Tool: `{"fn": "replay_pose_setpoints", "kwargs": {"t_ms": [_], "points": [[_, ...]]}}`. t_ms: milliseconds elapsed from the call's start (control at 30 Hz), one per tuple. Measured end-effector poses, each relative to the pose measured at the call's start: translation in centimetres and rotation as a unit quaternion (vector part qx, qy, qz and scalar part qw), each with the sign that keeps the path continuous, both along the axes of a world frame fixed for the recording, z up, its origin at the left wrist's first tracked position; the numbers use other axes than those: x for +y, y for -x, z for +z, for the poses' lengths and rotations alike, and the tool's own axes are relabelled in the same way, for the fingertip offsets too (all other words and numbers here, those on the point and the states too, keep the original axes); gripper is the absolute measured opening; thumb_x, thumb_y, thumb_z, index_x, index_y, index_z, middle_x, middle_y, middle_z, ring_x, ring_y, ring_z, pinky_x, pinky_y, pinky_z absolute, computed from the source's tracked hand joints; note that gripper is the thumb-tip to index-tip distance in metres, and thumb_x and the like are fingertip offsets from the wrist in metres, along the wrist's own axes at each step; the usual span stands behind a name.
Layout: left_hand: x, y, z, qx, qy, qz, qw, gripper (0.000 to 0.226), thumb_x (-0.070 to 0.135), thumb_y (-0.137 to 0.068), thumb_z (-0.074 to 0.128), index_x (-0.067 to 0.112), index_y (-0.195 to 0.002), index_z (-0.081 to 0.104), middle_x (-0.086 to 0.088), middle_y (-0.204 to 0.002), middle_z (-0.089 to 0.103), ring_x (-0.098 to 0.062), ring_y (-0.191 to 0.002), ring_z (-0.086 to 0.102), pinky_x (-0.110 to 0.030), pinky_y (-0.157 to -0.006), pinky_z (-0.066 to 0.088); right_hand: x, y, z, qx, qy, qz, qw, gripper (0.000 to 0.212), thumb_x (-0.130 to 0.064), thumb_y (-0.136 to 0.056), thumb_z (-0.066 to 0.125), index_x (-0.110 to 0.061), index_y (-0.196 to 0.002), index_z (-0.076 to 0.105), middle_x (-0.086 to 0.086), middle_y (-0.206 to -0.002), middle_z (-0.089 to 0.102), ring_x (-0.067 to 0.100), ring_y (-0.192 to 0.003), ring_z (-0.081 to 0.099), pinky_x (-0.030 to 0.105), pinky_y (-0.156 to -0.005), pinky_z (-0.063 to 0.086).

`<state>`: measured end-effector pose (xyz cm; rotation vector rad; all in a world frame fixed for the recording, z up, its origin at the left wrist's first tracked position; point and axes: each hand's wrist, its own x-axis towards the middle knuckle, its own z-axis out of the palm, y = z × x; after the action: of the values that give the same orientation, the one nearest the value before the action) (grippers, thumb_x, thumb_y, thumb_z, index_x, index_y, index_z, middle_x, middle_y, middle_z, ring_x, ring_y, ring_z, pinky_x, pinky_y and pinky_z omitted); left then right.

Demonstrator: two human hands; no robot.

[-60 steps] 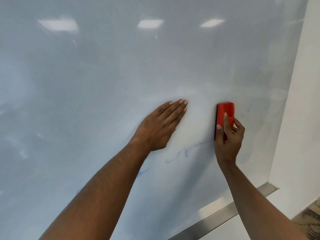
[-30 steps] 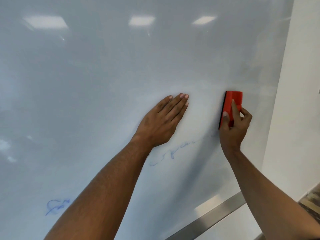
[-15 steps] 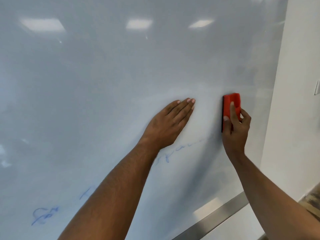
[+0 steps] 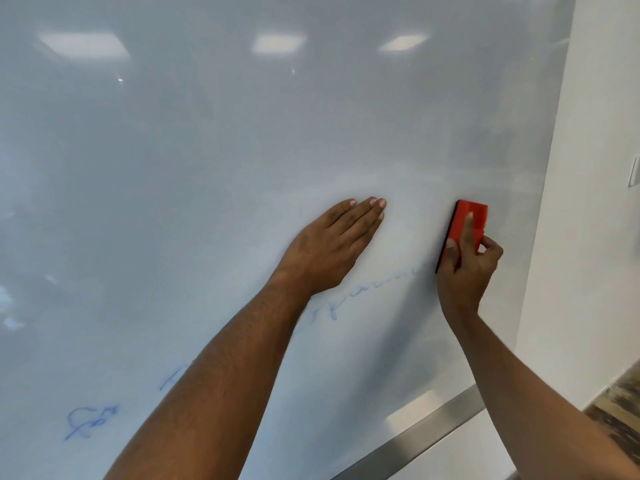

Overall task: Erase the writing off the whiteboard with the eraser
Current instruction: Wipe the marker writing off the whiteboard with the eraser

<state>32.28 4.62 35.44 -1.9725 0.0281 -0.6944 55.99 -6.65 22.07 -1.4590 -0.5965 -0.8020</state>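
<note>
A large glossy whiteboard (image 4: 207, 150) fills the view. Faint blue handwriting (image 4: 367, 292) slants across its lower part, and more blue writing (image 4: 90, 420) sits at the lower left; my left forearm hides part of the line. My left hand (image 4: 332, 247) lies flat on the board, fingers together, holding nothing. My right hand (image 4: 464, 271) grips a red eraser (image 4: 465, 223) with a dark felt edge, pressed upright against the board just right of the writing's upper end.
A metal rail (image 4: 415, 438) runs along the board's bottom edge. A white wall (image 4: 595, 202) borders the board on the right, with a light switch plate (image 4: 634, 171) at the frame edge. Patterned floor (image 4: 620, 410) shows at lower right.
The eraser has stayed near the board's right side, shifting slightly up and down. The view has drifted, bringing more blue writing into sight at lower left. My left hand stays flat.
</note>
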Motion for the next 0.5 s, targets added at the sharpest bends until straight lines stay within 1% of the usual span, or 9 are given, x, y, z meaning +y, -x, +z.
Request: {"fn": "replay_pose_setpoints", "kwargs": {"t_ms": [33, 67, 100, 200, 233, 300, 367, 400, 500], "points": [[0.1, 0.0, -0.1, -0.002, -0.004, -0.005, 1.0, 0.059, 0.01, -0.105, 0.027, 0.0, -0.163, 0.027, -0.016, -0.172, 0.025, -0.029, -0.16, 0.025, -0.042, -0.131, 0.025, -0.2, 0.0, -1.0, -0.046, 0.031, 0.006, 0.998, 0.055, -0.015, -0.109, 0.054, -0.021, -0.161, 0.039, 0.026, -0.132, 0.044, 0.038, -0.117, 0.05, 0.042, -0.106, 0.047], [0.1, 0.0, -0.1, -0.002, -0.009, -0.008, 1.0, 0.059, 0.011, -0.105, 0.028, 0.0, -0.163, 0.028, -0.016, -0.171, 0.027, -0.029, -0.159, 0.026, -0.042, -0.131, 0.026, -0.5, 0.0, -1.9, -0.063, 0.049, 0.012, 0.997, 0.055, -0.015, -0.109, 0.054, -0.021, -0.162, 0.038, 0.026, -0.134, 0.043, 0.038, -0.119, 0.049, 0.041, -0.107, 0.045], [0.2, 0.0, -0.1, -0.002, -0.014, -0.011, 1.0, 0.059, 0.011, -0.105, 0.029, 0.0, -0.163, 0.03, -0.015, -0.171, 0.028, -0.029, -0.159, 0.027, -0.042, -0.13, 0.027, -0.7, -0.1, -2.4, -0.05, 0.05, 0.01, 0.997, 0.056, -0.013, -0.109, 0.054, -0.021, -0.162, 0.037, 0.027, -0.134, 0.043, 0.04, -0.119, 0.049, 0.041, -0.107, 0.045], [0.2, 0.3, -0.1, 0.002, -0.019, -0.01, 1.0, 0.059, 0.011, -0.105, 0.029, 0.001, -0.163, 0.03, -0.015, -0.171, 0.028, -0.028, -0.159, 0.028, -0.042, -0.13, 0.027, 0.0, 0.2, -3.0, 0.065, 0.009, -0.02, 0.998, 0.058, -0.008, -0.107, 0.055, -0.017, -0.162, 0.036, 0.034, -0.13, 0.045, 0.046, -0.114, 0.051, 0.049, -0.105, 0.047], [0.2, 0.4, -0.1, 0.005, -0.02, -0.007, 1.0, 0.059, 0.011, -0.105, 0.029, 0.001, -0.163, 0.03, -0.015, -0.171, 0.028, -0.028, -0.159, 0.027, -0.042, -0.13, 0.026, 0.1, 0.5, -3.0, 0.065, 0.006, -0.023, 0.998, 0.059, -0.008, -0.107, 0.055, -0.017, -0.162, 0.036, 0.033, -0.129, 0.045, 0.046, -0.115, 0.05, 0.05, -0.104, 0.047], [0.1, 0.4, -0.2, 0.009, -0.02, -0.005, 1.0, 0.059, 0.011, -0.105, 0.029, 0.001, -0.163, 0.029, -0.015, -0.171, 0.027, -0.028, -0.159, 0.027, -0.042, -0.131, 0.026, 0.0, 0.9, -3.7, -0.019, 0.05, -0.018, 0.998, 0.059, -0.011, -0.108, 0.053, -0.019, -0.163, 0.035, 0.027, -0.133, 0.043, 0.044, -0.119, 0.048, 0.046, -0.104, 0.046], [0.1, 0.5, -0.1, 0.012, -0.022, -0.005, 1.0, 0.06, 0.012, -0.104, 0.03, 0.001, -0.163, 0.03, -0.015, -0.171, 0.028, -0.028, -0.159, 0.027, -0.042, -0.131, 0.026, -0.4, 0.9, -4.9, -0.107, 0.104, -0.008, 0.989, 0.058, -0.015, -0.108, 0.051, -0.022, -0.163, 0.033, 0.022, -0.138, 0.042, 0.044, -0.123, 0.046, 0.043, -0.105, 0.045], [0.0, 0.6, 0.0, 0.013, -0.023, -0.004, 1.0, 0.06, 0.012, -0.104, 0.031, 0.001, -0.163, 0.03, -0.015, -0.171, 0.028, -0.028, -0.159, 0.028, -0.042, -0.131, 0.026, -0.5, 0.8, -5.2, -0.102, 0.104, -0.004, 0.989, 0.058, -0.016, -0.109, 0.051, -0.023, -0.163, 0.032, 0.022, -0.138, 0.042, 0.044, -0.124, 0.046, 0.042, -0.105, 0.043], [0.0, 1.0, 0.2, 0.025, -0.022, -0.003, 0.999, 0.06, 0.012, -0.105, 0.031, 0.002, -0.163, 0.029, -0.014, -0.171, 0.027, -0.028, -0.159, 0.027, -0.042, -0.131, 0.026, 0.4, 1.7, -4.7, 0.036, 0.044, -0.013, 0.998, 0.059, -0.019, -0.109, 0.047, -0.022, -0.165, 0.03, 0.023, -0.137, 0.042, 0.041, -0.121, 0.047, 0.037, -0.106, 0.041]]}}
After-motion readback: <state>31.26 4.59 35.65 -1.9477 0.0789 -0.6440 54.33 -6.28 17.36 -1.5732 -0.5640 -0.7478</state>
